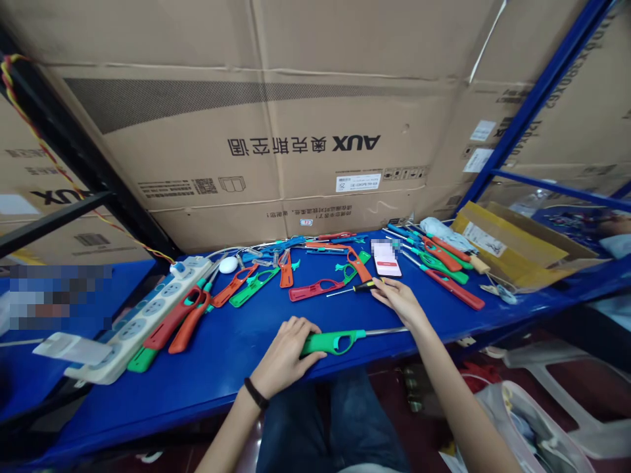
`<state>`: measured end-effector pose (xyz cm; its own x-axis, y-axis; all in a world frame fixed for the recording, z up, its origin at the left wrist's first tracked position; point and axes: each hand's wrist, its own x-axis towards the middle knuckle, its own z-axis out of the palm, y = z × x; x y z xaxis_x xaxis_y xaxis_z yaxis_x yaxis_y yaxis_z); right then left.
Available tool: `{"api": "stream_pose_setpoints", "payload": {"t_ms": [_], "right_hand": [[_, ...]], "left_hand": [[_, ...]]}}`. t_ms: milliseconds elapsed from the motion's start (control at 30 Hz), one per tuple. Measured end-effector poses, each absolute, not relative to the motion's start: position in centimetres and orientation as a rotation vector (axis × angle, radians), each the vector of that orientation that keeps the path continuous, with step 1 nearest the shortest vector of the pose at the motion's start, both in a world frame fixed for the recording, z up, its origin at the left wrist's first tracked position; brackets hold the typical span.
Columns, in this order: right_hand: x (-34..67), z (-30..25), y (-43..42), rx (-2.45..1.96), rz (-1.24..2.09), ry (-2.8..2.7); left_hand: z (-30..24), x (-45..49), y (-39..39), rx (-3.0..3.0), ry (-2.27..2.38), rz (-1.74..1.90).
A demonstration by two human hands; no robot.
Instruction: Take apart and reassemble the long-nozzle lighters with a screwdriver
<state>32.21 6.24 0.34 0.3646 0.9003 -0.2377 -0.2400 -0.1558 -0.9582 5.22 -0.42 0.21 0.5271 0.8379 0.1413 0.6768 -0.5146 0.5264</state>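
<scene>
My left hand (pixel 286 355) is closed around the handle end of a green long-necked lighter (pixel 328 342), which lies along the front of the blue table with its metal tube pointing right. The fingers of my right hand (pixel 401 301) grip a screwdriver (pixel 365 286) by its black and yellow handle, the thin shaft pointing left. Just behind the shaft lies a red lighter casing half (pixel 308 291). A phone (pixel 386 257) with a lit screen rests behind my right hand.
Red, orange and green lighters (pixel 453 286) lie at the right beside an open cardboard box (pixel 513 246). A white power strip (pixel 142 322) runs along the left, with several lighters against it. More casing parts (pixel 261 284) are spread behind. Large cardboard (pixel 305 112) walls the back.
</scene>
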Motion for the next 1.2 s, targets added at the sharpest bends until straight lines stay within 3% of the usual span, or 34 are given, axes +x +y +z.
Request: {"api": "stream_pose_setpoints", "payload": {"t_ms": [100, 167, 267, 433, 533, 767, 1000, 1200], "right_hand": [[32.9, 1.7, 4.1, -1.381, 1.040, -0.733], [32.5, 2.7, 1.9, -1.286, 0.634, -0.953], [29.6, 3.3, -1.6, -1.135, 0.109, -0.854], [22.3, 1.9, -4.2, -1.014, 0.961, -1.001], [20.2, 1.3, -3.6, -0.924, 1.244, -1.027], [21.0, 1.7, -1.0, -0.839, 1.434, -0.730], [21.6, 2.0, -0.9, -0.846, 1.517, -0.721], [20.8, 1.9, -1.6, -0.816, 1.582, -0.760]], "left_hand": [[0.7, 4.1, -0.8, 2.210, 1.168, 0.463], [0.7, 3.6, -1.3, 2.054, 1.174, 0.524], [0.3, 4.4, -2.4, 1.721, 1.205, 0.761], [-0.3, 9.5, -4.3, 1.313, 1.103, 1.048], [-0.1, 11.8, -5.0, 1.294, 1.118, 1.184], [-0.1, 10.5, -5.8, 1.583, 1.157, 1.015], [-1.1, 6.8, -5.7, 1.373, 1.387, 1.365], [-1.5, 6.3, -5.0, 1.358, 1.393, 1.413]]}}
